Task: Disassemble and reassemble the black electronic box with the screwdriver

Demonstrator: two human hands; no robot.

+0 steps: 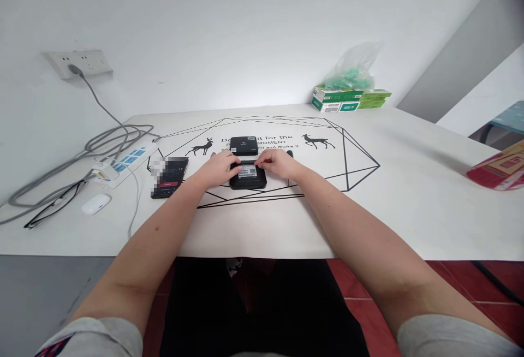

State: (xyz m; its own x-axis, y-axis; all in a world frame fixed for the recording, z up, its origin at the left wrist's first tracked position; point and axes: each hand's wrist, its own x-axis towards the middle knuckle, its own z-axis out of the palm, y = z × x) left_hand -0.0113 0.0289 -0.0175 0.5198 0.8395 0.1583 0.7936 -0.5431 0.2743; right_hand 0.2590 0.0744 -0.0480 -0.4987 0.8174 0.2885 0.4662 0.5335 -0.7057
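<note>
A black open box part (248, 183) with a white printed label (247, 171) inside lies on the white table in front of me. Just behind it sits a smaller black box or lid (244, 145) with small stickers. My left hand (221, 168) rests at the left edge of the open part, thumb near the label, fingers apart. My right hand (275, 162) is at its right rear edge, thumb and index finger pinched together by the label; what lies between them is too small to make out. Small dark objects show just behind each hand.
To the left are a phone (170, 177), a power strip (126, 165) with grey cable, glasses (55, 204) and a white case (96, 204). Green-white boxes (338, 99) with a plastic bag (354, 67) stand back right; a red package (497, 168) is far right.
</note>
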